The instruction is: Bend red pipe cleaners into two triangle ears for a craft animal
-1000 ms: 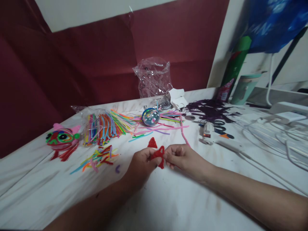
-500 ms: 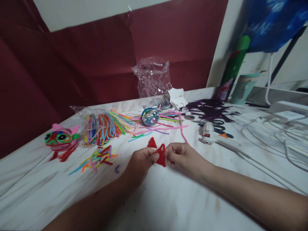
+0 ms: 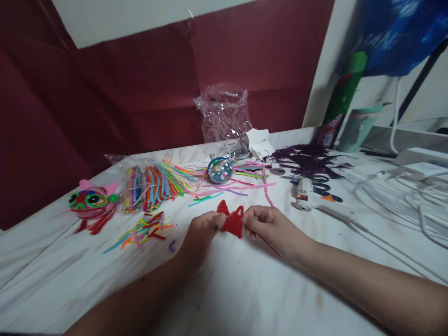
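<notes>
Between my hands is a flat red pipe-cleaner shape (image 3: 234, 226), bent in rows with a small open loop at its top right. My left hand (image 3: 206, 228) pinches its left side between thumb and fingers. At the right edge, my right hand (image 3: 264, 224) is closed on the red pipe cleaner (image 3: 269, 245), whose thin loose length trails below that hand. A second red triangular piece (image 3: 222, 206) shows just behind the held one; whether they touch I cannot tell.
Bundled pipe cleaners (image 3: 154, 186), cut scraps (image 3: 143, 231) and a pink creature figure (image 3: 93, 205) are left. Behind sits a clear decorated ball (image 3: 220, 170). At right are a glue gun (image 3: 304, 193), scissors (image 3: 320, 183), purple shreds (image 3: 304, 158), a cup (image 3: 359, 129) and cables (image 3: 385, 186).
The red shape has turned and risen slightly, overlapping the triangle behind it in view. A loose red strand now shows under my right hand. The view has shifted a little.
</notes>
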Demonstrator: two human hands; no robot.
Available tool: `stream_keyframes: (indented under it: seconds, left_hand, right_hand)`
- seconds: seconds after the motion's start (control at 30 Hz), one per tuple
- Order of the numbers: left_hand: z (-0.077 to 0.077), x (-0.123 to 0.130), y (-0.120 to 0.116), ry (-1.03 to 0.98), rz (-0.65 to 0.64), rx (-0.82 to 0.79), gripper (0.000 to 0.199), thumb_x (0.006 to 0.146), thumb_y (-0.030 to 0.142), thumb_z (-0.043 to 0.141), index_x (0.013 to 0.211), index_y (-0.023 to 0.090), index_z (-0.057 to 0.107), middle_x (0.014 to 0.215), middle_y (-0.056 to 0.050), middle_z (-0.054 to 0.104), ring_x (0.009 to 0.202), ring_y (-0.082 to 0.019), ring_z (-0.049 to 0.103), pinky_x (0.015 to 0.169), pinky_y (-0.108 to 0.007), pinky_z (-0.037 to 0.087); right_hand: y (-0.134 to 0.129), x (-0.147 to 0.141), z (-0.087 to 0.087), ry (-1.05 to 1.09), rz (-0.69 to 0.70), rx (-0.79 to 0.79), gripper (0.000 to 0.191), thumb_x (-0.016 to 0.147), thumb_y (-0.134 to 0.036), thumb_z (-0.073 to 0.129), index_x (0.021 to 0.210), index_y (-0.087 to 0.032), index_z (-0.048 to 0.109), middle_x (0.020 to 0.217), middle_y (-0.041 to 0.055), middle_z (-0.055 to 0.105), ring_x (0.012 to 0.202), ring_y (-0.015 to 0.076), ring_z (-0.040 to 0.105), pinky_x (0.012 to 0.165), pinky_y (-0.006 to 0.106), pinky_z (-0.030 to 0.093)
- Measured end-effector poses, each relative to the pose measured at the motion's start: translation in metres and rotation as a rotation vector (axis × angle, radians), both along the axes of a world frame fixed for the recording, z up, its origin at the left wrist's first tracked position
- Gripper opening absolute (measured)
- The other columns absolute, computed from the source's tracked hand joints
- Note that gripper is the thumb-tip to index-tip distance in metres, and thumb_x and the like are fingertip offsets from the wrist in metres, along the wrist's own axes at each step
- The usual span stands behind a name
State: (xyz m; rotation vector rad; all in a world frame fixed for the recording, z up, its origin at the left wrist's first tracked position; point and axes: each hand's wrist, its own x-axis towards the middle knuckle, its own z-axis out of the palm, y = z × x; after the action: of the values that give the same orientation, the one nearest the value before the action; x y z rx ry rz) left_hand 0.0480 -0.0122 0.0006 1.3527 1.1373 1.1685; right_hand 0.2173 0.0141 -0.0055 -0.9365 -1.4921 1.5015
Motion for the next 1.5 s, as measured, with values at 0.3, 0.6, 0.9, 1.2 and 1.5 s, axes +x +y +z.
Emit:
stream_keyframes:
  seconds: [0.3, 0.6, 0.9, 1.2, 1.5]
  left_hand:
    - [-0.003, -0.002, -0.003, 0.089, -0.038, -0.054, 0.020, 0.072, 0.032, 0.060, 0.066, 0.013, 0.061, 0.055, 0.003, 0.052, 0.053, -0.009, 0.042, 0.053, -0.022, 0.031]
    - [0.000, 0.001, -0.003, -0.006, -0.041, 0.005, 0.025, 0.076, 0.037, 0.055, 0.068, 0.014, 0.062, 0.060, 0.001, 0.057, 0.056, -0.011, 0.047, 0.057, -0.023, 0.036]
    - [-0.002, 0.002, 0.000, -0.013, -0.062, -0.040, 0.013, 0.071, 0.027, 0.062, 0.071, 0.014, 0.062, 0.064, -0.001, 0.064, 0.060, -0.012, 0.054, 0.061, -0.023, 0.040]
    - [-0.001, 0.002, 0.000, 0.032, -0.049, -0.049, 0.011, 0.068, 0.023, 0.062, 0.063, 0.014, 0.061, 0.059, 0.001, 0.059, 0.058, -0.011, 0.049, 0.059, -0.023, 0.037]
    - [0.001, -0.001, 0.001, -0.123, -0.147, -0.044, 0.013, 0.066, 0.024, 0.064, 0.060, 0.014, 0.059, 0.055, 0.002, 0.056, 0.055, -0.009, 0.047, 0.058, -0.022, 0.036]
  right_hand:
    - [-0.002, 0.000, -0.001, -0.008, 0.014, 0.066, 0.012, 0.068, -0.024, 0.058, 0.060, -0.016, 0.052, 0.051, -0.0054, 0.048, 0.048, 0.0072, 0.038, 0.048, 0.021, 0.028]
    - [-0.004, 0.000, 0.001, -0.049, -0.024, 0.074, 0.012, 0.070, -0.023, 0.055, 0.060, -0.017, 0.051, 0.052, -0.0057, 0.047, 0.048, 0.0073, 0.038, 0.048, 0.020, 0.028]
    - [-0.006, -0.003, 0.002, -0.074, 0.044, 0.016, 0.007, 0.067, -0.022, 0.055, 0.066, -0.015, 0.057, 0.054, -0.0039, 0.051, 0.049, 0.0080, 0.039, 0.047, 0.021, 0.029]
    - [-0.007, -0.002, -0.004, -0.131, 0.059, 0.143, 0.007, 0.071, -0.017, 0.050, 0.069, -0.016, 0.056, 0.056, -0.0041, 0.048, 0.050, 0.0078, 0.039, 0.047, 0.020, 0.029]
    - [-0.011, 0.004, 0.009, -0.308, 0.041, 0.512, 0.012, 0.079, -0.019, 0.050, 0.071, -0.017, 0.060, 0.070, 0.0018, 0.059, 0.067, 0.0141, 0.053, 0.062, 0.025, 0.042]
